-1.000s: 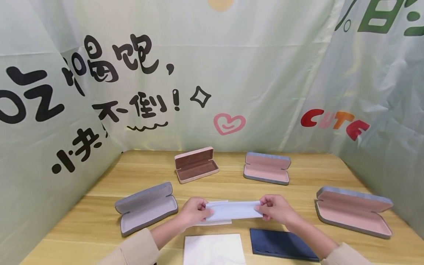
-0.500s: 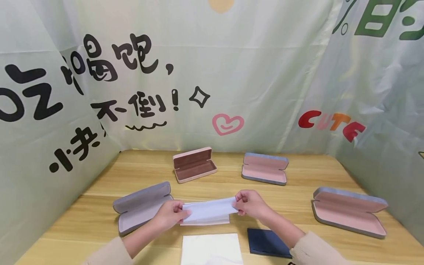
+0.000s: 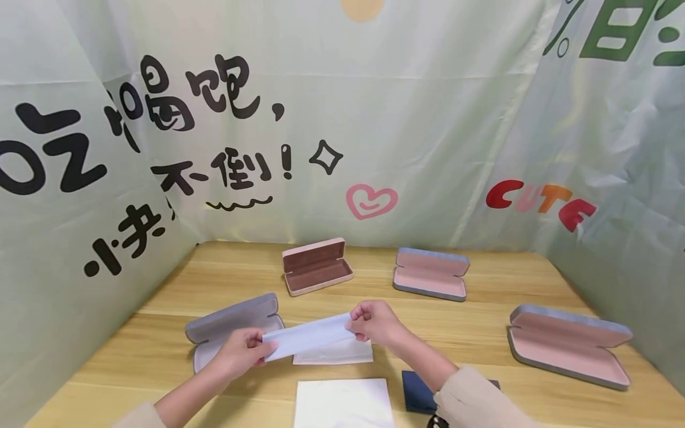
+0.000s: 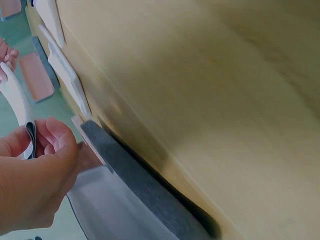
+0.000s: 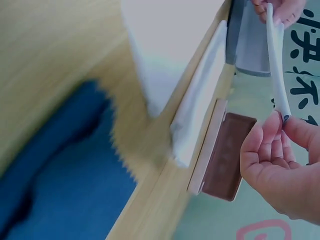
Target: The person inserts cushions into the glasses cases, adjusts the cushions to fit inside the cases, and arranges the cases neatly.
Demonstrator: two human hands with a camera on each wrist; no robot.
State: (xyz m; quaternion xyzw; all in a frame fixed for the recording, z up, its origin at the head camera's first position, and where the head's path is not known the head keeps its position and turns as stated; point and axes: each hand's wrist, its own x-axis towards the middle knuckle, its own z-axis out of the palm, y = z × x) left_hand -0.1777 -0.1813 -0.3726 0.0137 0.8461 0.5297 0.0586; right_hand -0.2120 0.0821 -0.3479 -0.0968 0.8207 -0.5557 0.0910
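A folded light blue cloth (image 3: 307,337) is stretched between both hands above the table. My left hand (image 3: 239,352) pinches its left end between thumb and fingers, overlapping the open grey glasses case (image 3: 231,318) in the head view. My right hand (image 3: 376,324) pinches the other end, held slightly higher. In the left wrist view, the grey case (image 4: 125,200) lies just beyond the left hand (image 4: 40,165); the pinched cloth end shows a dark layered fold. The right wrist view has the cloth (image 5: 276,65) edge-on above the right hand (image 5: 285,160).
Beneath the held cloth lies a folded white cloth (image 3: 337,353). Another white cloth (image 3: 342,404) and a navy cloth (image 3: 416,392) are at the front. Farther back stand an open pink case (image 3: 318,274) and a blue one (image 3: 430,282); another open case (image 3: 569,352) is at right.
Both hands have carried the light blue cloth leftward, toward the grey case. Its right end has risen, so it now slants, and more of the white cloth below shows.
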